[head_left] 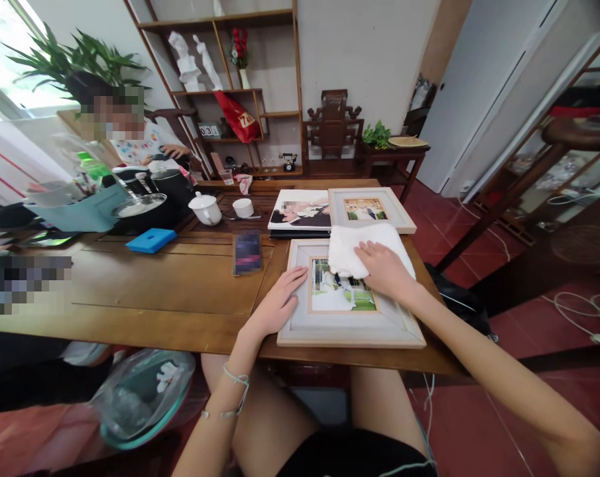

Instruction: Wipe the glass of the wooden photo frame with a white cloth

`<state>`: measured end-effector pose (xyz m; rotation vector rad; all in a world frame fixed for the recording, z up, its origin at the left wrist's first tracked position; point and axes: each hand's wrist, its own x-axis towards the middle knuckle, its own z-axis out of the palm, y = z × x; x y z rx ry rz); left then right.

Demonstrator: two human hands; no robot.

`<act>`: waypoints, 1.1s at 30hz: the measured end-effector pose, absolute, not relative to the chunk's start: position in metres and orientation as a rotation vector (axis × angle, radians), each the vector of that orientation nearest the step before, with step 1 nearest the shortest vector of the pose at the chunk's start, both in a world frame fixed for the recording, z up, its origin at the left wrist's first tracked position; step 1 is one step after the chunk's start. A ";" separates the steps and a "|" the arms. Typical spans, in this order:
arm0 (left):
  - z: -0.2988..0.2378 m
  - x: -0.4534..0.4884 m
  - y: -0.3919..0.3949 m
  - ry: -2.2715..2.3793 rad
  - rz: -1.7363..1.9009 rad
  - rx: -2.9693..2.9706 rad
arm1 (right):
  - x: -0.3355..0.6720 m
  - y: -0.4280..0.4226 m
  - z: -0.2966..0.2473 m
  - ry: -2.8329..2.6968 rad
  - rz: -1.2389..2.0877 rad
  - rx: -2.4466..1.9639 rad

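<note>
A picture frame (300, 324) with a pale, wide border lies on the table in front of me, a photo (344, 297) inside it. Over its upper right part spreads a white cloth (343, 248), which hides some of the photo. My right hand (382, 265) presses on this cloth, fingers bent over it. On the left border rests my left hand (281, 298), fingers stretched out and holding nothing. Just behind, a second framed photo (402, 211) lies partly under the cloth, beside a photo panel (300, 209) on a dark stack.
A phone-like dark item (247, 253), a blue box (151, 240), a lidded white cup (205, 209) and a small white bowl (243, 208) stand to the left. Another person (140, 142) sits across the wooden table (180, 298). A lined bin (148, 391) is below.
</note>
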<state>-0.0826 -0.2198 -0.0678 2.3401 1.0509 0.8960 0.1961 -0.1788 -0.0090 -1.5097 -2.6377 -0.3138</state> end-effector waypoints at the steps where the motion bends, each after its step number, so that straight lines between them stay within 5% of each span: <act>1: -0.068 -0.082 -0.220 1.055 0.893 2.339 | 0.191 -0.195 -0.007 -2.665 -0.304 -1.513; 9: -0.071 -0.083 -0.219 1.043 0.890 2.364 | 0.179 -0.319 0.018 -2.908 0.134 -1.343; 14: -0.068 -0.083 -0.220 1.030 0.881 2.367 | 0.196 -0.288 -0.002 -2.709 0.250 -1.229; 25: -0.067 -0.083 -0.220 1.022 0.885 2.349 | 0.197 -0.155 -0.011 -2.532 -0.113 -1.450; 33: -0.070 -0.083 -0.219 1.038 0.911 2.344 | 0.168 -0.254 -0.006 -2.793 0.156 -1.383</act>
